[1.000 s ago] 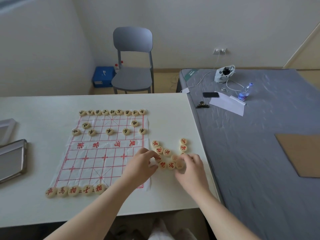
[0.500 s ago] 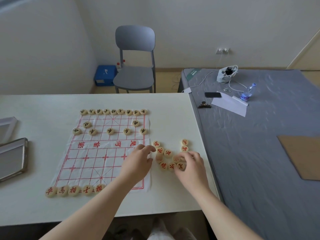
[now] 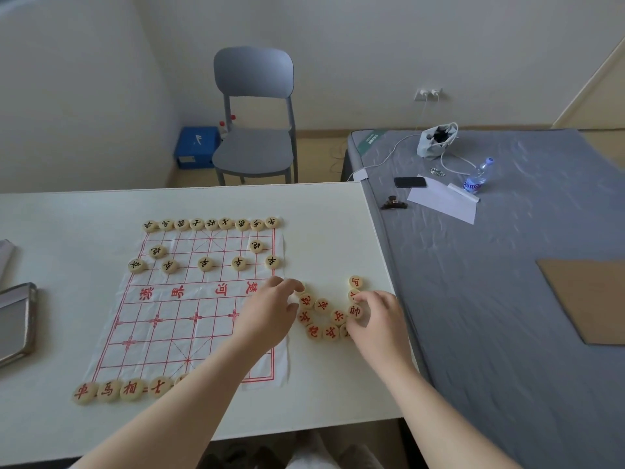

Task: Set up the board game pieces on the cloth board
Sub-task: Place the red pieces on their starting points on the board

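Black pieces, sixteen, stand on the board; red pieces cluster beside it on the bench. Right hand pinches one; left hand curls over another, grasp unclear. One chair behind.

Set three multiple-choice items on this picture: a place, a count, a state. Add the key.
1. Where, relative to the red-lined cloth board, are the loose red-lettered round wooden pieces? A its middle; B the white table to its right; C a grey bed.
2. How many black-lettered wooden pieces form the far row? A five; B seven; C nine.
3. The right hand is: A flat; B curled round a loose piece; C holding a phone.
Key: B, they sit off the cloth; C, nine line that edge; B, its fingers wrap one.
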`<move>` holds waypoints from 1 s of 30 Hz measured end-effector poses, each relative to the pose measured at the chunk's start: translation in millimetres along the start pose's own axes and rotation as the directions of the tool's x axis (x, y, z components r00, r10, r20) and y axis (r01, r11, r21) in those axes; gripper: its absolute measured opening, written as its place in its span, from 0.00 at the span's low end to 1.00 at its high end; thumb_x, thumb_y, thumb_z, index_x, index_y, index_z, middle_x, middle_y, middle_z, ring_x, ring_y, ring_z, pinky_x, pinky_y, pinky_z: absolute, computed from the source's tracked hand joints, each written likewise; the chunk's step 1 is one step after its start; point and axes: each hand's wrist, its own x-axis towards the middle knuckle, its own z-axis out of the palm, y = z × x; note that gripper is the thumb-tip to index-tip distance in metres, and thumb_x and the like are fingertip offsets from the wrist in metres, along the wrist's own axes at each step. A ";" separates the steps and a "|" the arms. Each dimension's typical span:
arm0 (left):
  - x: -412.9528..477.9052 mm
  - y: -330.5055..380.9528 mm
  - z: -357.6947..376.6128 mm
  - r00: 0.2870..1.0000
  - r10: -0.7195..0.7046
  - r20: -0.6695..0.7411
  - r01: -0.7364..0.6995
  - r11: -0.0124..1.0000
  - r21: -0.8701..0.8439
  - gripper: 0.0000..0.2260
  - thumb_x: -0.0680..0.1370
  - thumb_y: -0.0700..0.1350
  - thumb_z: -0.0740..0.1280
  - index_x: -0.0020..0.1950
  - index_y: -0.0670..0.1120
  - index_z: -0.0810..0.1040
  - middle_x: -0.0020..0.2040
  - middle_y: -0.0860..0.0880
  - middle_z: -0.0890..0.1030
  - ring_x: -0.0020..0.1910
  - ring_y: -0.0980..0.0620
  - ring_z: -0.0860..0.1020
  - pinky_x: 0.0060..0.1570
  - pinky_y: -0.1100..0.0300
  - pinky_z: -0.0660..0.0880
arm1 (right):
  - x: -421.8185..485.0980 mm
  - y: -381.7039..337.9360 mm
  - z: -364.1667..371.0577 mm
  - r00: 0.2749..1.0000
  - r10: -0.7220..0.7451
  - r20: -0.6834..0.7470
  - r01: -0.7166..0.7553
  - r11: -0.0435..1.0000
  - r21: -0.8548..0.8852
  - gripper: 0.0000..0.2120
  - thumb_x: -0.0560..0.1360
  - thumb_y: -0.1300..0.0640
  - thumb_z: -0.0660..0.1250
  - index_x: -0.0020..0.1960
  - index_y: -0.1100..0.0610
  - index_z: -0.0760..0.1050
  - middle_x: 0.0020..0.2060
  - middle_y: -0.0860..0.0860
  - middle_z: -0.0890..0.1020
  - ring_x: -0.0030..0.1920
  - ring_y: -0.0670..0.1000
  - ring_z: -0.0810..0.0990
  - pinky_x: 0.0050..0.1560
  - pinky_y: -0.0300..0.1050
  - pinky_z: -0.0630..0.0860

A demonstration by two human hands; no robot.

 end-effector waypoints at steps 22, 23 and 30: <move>23.2 31.6 11.0 0.964 0.244 0.105 -0.265 0.897 0.352 0.13 0.79 0.50 0.59 0.62 0.49 0.73 0.60 0.50 0.74 0.62 0.48 0.67 0.56 0.59 0.64 | 18.2 -2.6 -4.1 0.993 0.119 -0.004 -0.119 0.991 -0.063 0.15 0.74 0.52 0.64 0.60 0.53 0.72 0.56 0.51 0.76 0.58 0.53 0.73 0.56 0.47 0.72; 22.4 29.1 8.3 0.971 0.227 0.073 -0.239 0.917 0.319 0.14 0.79 0.51 0.59 0.62 0.49 0.73 0.61 0.50 0.74 0.62 0.48 0.67 0.56 0.59 0.64 | 21.4 -4.1 -3.8 0.991 0.133 -0.014 -0.134 0.989 -0.068 0.15 0.74 0.51 0.64 0.59 0.53 0.72 0.54 0.51 0.76 0.57 0.54 0.74 0.55 0.47 0.72; 18.1 2.0 -10.6 0.992 0.115 -0.045 -0.106 0.982 0.155 0.13 0.78 0.51 0.62 0.60 0.49 0.74 0.56 0.50 0.76 0.57 0.48 0.69 0.54 0.59 0.67 | 39.2 -8.1 -1.9 0.991 0.136 -0.009 -0.136 0.984 -0.117 0.15 0.74 0.49 0.63 0.59 0.53 0.72 0.53 0.51 0.75 0.55 0.54 0.74 0.52 0.46 0.71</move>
